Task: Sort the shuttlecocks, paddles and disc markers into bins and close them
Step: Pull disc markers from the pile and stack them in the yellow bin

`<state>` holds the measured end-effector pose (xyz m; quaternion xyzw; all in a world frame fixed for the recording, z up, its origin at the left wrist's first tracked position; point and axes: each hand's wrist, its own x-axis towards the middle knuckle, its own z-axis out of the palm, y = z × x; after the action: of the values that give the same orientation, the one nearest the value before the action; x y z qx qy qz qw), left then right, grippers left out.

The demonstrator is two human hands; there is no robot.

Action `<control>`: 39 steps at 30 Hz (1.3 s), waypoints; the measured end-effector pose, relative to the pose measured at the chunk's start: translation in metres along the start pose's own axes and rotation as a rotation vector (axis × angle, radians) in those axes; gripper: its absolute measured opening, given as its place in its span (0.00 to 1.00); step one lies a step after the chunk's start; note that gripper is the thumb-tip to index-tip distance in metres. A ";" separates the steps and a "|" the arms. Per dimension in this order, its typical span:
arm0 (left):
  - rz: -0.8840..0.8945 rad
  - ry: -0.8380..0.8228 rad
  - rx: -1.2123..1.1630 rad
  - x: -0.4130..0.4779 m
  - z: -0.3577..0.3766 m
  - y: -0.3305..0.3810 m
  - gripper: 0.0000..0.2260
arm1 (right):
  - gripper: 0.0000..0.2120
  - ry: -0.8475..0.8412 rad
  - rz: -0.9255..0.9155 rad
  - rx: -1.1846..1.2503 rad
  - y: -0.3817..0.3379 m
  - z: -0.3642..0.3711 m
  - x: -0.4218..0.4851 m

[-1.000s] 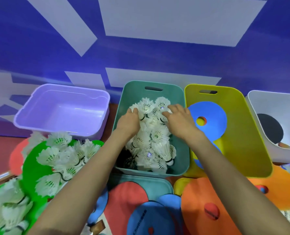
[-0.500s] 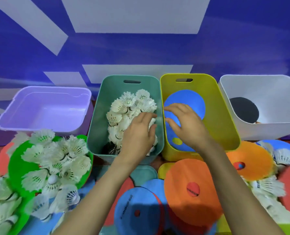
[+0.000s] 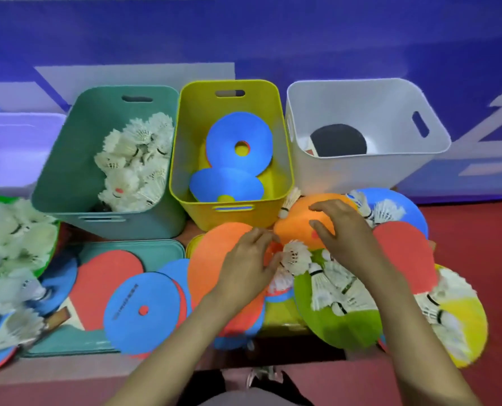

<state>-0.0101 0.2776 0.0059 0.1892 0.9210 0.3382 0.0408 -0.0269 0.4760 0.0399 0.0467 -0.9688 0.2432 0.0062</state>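
Left hand [image 3: 248, 269]: fingers loosely bent, not gripping anything, tips right at the feathers of a loose shuttlecock [image 3: 296, 256] in front of the yellow bin. Honestly can't tell if they touch it.
Right hand [image 3: 345, 234]: spread and relaxed, empty, held over an orange disc marker [image 3: 295, 228] just right of the left hand.
White bin [image 3: 361, 177]: right end of the row, no lid on, one black-faced paddle [image 3: 339, 140] lying at the bottom.
Teal bin [image 3: 65, 177]: left of the yellow one, no lid either, with a heap of white shuttlecocks [image 3: 135, 159] piled toward its right wall.
Yellow bin [image 3: 191, 136]: middle of the row, open, two blue disc markers [image 3: 258, 136] inside, one leaning at the back and one lower in front.
Teal lid [image 3: 167, 250]: flat on the floor in front of the teal bin, with a red paddle [image 3: 106, 276] and a lone blue disc [image 3: 143, 313] on top of it.
Big orange disc [image 3: 208, 268]: under the left hand and wrist, overlapping the lone blue disc's edge.
Green disc [image 3: 340, 326]: below the right forearm, with a bunch of shuttlecocks lying on it.
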 end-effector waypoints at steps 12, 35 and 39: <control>-0.113 -0.092 0.182 0.006 0.045 0.024 0.10 | 0.23 -0.304 0.061 -0.008 0.044 0.052 0.051; -0.280 0.169 -0.197 0.000 0.025 0.020 0.10 | 0.11 0.059 0.157 -0.036 0.037 0.044 0.044; -0.264 0.260 -0.187 -0.003 0.012 0.019 0.10 | 0.05 0.299 0.036 0.023 0.021 0.024 0.006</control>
<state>0.0011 0.2974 0.0088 0.0169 0.8999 0.4353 -0.0172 -0.0344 0.4826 0.0094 -0.0071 -0.9549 0.2588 0.1456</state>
